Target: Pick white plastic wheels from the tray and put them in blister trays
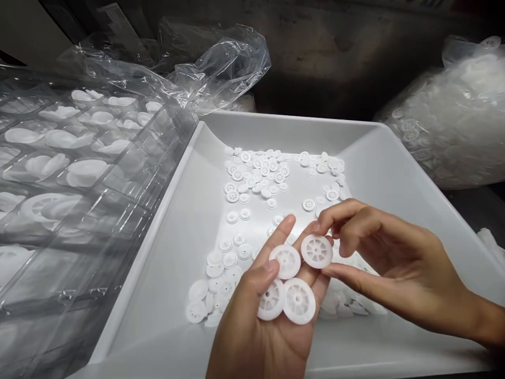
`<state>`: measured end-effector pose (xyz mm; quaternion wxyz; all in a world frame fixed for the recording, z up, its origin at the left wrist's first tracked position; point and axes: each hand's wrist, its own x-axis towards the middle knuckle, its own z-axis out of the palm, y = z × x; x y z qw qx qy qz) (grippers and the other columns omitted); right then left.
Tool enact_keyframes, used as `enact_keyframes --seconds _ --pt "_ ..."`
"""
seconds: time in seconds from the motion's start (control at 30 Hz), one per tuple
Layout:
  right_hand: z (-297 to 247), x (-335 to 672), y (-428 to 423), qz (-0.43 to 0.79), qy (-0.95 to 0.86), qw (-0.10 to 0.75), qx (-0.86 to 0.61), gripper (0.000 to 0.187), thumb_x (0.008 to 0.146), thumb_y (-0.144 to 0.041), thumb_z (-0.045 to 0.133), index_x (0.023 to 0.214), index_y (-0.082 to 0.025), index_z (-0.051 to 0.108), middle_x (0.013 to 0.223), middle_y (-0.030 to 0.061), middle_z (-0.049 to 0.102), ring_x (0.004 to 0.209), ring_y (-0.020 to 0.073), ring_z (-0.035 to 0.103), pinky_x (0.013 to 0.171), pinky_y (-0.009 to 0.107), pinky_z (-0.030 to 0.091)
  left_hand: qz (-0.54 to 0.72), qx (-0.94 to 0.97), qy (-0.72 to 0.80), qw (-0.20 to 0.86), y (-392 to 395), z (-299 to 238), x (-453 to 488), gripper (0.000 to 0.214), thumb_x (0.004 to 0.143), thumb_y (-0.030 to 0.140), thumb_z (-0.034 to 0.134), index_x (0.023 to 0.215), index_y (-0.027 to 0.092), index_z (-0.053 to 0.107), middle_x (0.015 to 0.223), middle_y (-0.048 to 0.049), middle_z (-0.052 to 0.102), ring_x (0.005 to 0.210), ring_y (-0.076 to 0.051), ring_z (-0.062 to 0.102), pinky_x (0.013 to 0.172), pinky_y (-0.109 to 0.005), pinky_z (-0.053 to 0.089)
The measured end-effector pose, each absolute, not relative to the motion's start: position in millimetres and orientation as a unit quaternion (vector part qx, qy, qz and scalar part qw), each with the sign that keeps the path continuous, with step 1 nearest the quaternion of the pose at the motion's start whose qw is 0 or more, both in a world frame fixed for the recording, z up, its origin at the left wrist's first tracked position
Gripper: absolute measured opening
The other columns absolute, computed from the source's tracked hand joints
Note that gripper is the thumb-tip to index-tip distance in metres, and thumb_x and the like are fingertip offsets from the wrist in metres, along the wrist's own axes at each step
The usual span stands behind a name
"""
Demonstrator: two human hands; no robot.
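Note:
My left hand (260, 321) is palm up over the near part of a white tray (165, 273). It cradles three white spoked plastic wheels (288, 295), with the thumb pressing on the upper one. My right hand (394, 258) comes in from the right and pinches a fourth white wheel (316, 251) between forefinger and thumb, right beside the wheels in my left palm. Many more loose white wheels (260, 176) lie scattered on the tray floor beneath and beyond both hands.
A clear plastic compartment tray (71, 173) holding white parts, wrapped in a clear plastic bag, sits to the left. A bulging clear bag of white wheels (450, 121) rests at the right. A dark wall stands behind.

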<state>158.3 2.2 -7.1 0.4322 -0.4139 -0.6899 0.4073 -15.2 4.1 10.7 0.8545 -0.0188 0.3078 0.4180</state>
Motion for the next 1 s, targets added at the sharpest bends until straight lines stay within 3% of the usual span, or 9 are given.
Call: enact_keyframes --seconds 0.13,0.27,0.53,0.73,1.0 --pt "-8.3 158.2 2.7 0.446 -0.657 0.437 -0.422 0.028 0.079 -0.001 0.069 0.091 -0.021 0.053 0.11 0.0029 0.058 0.106 0.0173 0.056 0.093 0.029 0.05 0.404 -0.021 0.295 0.865 3.7 10.1 -17.7 0.045 0.094 0.017 0.04 0.138 0.016 0.047 0.123 -0.009 0.066 0.126 -0.022 0.05 0.118 -0.045 0.002" --pt "-8.5 157.9 2.1 0.451 -0.651 0.435 -0.429 0.026 0.08 -0.005 0.069 0.09 -0.021 0.053 0.11 0.0031 0.06 0.107 0.019 0.057 0.094 0.032 0.051 0.398 -0.027 0.283 0.872 3.7 9.7 -20.3 0.05 0.091 0.017 0.044 0.14 0.02 0.044 0.131 -0.0065 0.061 0.131 -0.022 0.045 0.117 -0.047 0.0" --pt "-6.8 156.5 5.4 0.441 -0.661 0.429 -0.43 0.027 0.08 -0.006 0.07 0.095 -0.022 0.056 0.108 0.0036 0.062 0.106 0.0198 0.059 0.095 0.032 0.051 0.402 -0.015 0.256 0.879 3.0 9.5 -20.7 0.058 0.09 0.024 0.039 0.147 0.022 0.032 0.139 -0.007 0.054 0.13 -0.021 0.047 0.117 -0.042 0.025" --pt "-5.9 155.1 5.0 0.439 -0.659 0.438 -0.426 0.028 0.081 -0.01 0.071 0.1 -0.023 0.056 0.107 0.004 0.063 0.106 0.0202 0.06 0.094 0.031 0.052 0.419 -0.012 0.225 0.88 0.1 0.6 -19.9 0.058 0.091 0.029 0.034 0.148 0.022 0.029 0.14 -0.0085 0.053 0.129 -0.022 0.05 0.113 -0.042 0.033" --pt "-6.4 157.6 4.5 0.425 -0.668 0.422 -0.442 0.025 0.083 -0.015 0.072 0.103 -0.023 0.058 0.107 0.004 0.063 0.105 0.0199 0.06 0.092 0.031 0.052 0.419 -0.057 0.209 0.882 0.4 2.0 -19.5 0.055 0.089 0.035 0.036 0.141 0.02 0.045 0.137 -0.0077 0.056 0.128 -0.022 0.051 0.103 -0.036 0.045"
